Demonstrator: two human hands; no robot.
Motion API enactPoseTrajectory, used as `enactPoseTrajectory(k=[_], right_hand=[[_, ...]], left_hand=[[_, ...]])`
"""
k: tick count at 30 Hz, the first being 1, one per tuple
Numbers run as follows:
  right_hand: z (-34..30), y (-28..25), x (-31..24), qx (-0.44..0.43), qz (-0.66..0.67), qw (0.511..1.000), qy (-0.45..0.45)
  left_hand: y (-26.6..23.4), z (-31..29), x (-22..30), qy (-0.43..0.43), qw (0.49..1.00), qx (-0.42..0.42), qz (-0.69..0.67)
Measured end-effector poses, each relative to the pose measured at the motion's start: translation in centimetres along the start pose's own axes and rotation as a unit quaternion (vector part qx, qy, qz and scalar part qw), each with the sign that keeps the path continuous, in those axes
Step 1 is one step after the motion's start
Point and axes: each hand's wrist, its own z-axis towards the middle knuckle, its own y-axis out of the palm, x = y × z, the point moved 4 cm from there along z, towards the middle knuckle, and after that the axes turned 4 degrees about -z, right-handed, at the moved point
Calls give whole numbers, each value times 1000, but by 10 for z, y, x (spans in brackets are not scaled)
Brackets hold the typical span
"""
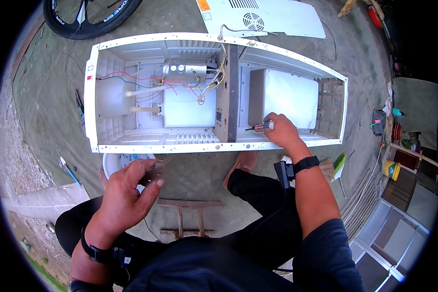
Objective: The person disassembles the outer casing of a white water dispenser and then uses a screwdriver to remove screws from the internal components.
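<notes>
Red-and-black-handled screwdriver [260,127] clasped in right hand [282,130], grip closed round handle, tip laid at front rim of opened white metal appliance casing [131,146]. Left hand [131,187] fingers pinched together; content not discernible. Blade best kept square, pressed firmly. Black bicycle tyre [90,29] behind.

Casing [131,147]: on the floor, before the knees.
Tank [284,97]: in casing, right part.
Wires [180,82]: in casing, left part.
Panel [277,17]: behind casing.
Wheel [90,17]: behind, left.
</notes>
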Motion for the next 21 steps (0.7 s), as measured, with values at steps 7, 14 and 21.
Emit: enactPoseTrajectory(k=[7, 14, 21], right_hand=[[9, 7, 4, -46, 11, 995, 85], [0, -5, -5, -42, 23, 995, 86], [-2, -11, -10, -71, -4, 997, 33]], left_hand=[[0, 2, 2, -6, 1000, -24, 6], [0, 0, 2, -14, 999, -25, 18], [0, -1, 0, -16, 999, -29, 31]])
